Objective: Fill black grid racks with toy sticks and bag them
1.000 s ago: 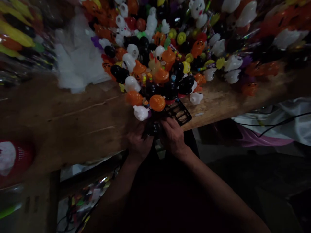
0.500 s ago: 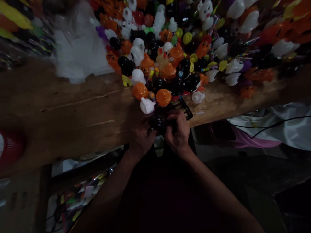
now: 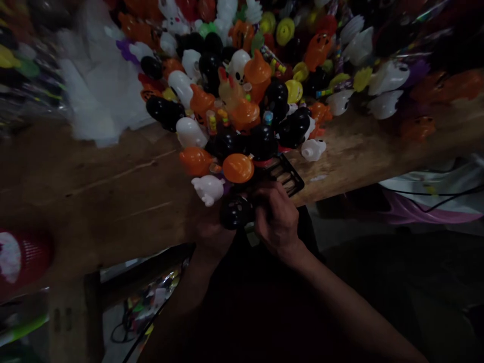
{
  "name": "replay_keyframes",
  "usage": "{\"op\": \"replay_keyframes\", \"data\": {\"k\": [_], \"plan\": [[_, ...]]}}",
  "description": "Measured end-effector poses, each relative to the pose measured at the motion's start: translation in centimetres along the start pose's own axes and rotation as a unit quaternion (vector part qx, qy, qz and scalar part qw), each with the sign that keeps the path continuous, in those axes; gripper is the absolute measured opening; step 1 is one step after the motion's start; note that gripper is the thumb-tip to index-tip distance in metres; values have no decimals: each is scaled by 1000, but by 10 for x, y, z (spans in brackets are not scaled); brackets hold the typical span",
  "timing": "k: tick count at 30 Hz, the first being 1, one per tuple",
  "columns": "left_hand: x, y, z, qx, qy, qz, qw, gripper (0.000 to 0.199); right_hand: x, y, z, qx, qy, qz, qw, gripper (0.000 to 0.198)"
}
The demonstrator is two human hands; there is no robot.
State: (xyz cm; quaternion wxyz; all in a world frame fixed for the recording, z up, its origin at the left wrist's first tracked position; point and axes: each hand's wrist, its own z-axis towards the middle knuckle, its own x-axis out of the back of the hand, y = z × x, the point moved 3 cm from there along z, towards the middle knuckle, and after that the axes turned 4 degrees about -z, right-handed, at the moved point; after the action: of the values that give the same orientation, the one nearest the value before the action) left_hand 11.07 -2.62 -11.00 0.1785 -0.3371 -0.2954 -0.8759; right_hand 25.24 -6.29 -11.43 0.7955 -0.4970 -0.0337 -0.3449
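Observation:
Low over the front edge of the wooden table, a glossy black rounded plastic toy [image 3: 235,213] is between my two hands. My right hand [image 3: 279,218] is closed in a pinch at the toy's right end; what lies inside those fingers is hidden. At the toy's left and underside is my left hand [image 3: 214,234], curled against it, its fingertips dark and blurred. Just beyond the right knuckles lies a black plastic grid [image 3: 289,176]. Close by are a white toy [image 3: 207,189] and an orange pumpkin-like toy [image 3: 238,168].
A large pile of orange, white and black figures [image 3: 244,113] covers the back of the wooden table [image 3: 124,201]. White plastic bags [image 3: 102,85] lie left of it. A red basket [image 3: 36,257] stands at far left. Black cables [image 3: 434,193] cross the lower right.
The view has shifted, so the pile appears larger and lower. Both hands stay together at the table edge with the black toy, which shows more of its round end now.

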Motion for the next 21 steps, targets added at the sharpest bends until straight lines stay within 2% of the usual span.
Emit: {"op": "replay_keyframes", "data": {"k": [3, 7, 11, 16, 18, 21], "plan": [[-1, 2, 1, 4, 30, 66, 997, 9, -1, 0, 0, 2, 15, -5, 1000, 29], [-4, 4, -2, 29, 76, 108, 991, 19, -2, 1, -1, 13, 12, -9, 1000, 29], [-14, 3, -7, 62, 81, 97, 990, 24, 0, 2, -1, 28, 13, 1, 1000, 32], [-23, 2, -6, 148, 49, 31, 987, 34, 2, 1, 0, 61, -9, -15, 998, 25], [-20, 2, -4, 155, 44, 6, 987, 30, 2, 1, 0, 84, -16, -31, 996, 20], [-13, 3, 0, 132, 28, -31, 990, 24, 3, 0, 0, 98, -18, -41, 994, 14]]}}
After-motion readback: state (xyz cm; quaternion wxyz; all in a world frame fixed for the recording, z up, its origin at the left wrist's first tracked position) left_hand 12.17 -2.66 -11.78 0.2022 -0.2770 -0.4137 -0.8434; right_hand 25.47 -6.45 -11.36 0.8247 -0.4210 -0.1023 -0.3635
